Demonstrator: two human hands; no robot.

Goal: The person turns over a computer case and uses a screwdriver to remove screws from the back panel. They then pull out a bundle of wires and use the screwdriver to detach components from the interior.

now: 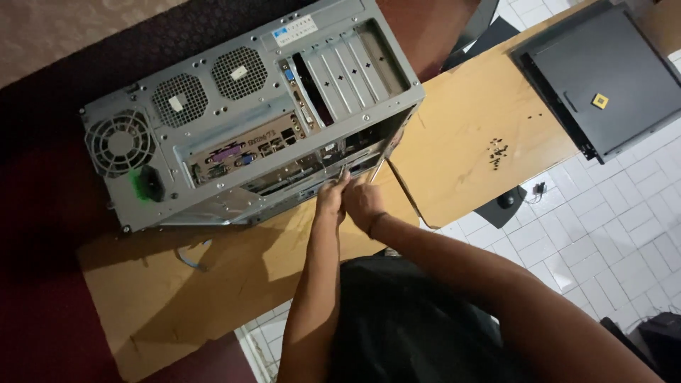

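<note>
Wooden bench [461, 142] is occupied by a grey computer case [248, 120] lying lengthwise left-to-right, its open side gripped together by left hand [330, 198] and right hand [363, 202].

One head-worn camera looks steeply down from above the person's shoulders. It faces the tabletop [461, 142] from fairly near. The computer case [248, 120] lies just beyond the fingers [345, 177].

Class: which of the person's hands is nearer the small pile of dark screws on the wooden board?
Right. The right hand lies on the screws' side; the left hand sits just beyond it, farther away.
</note>
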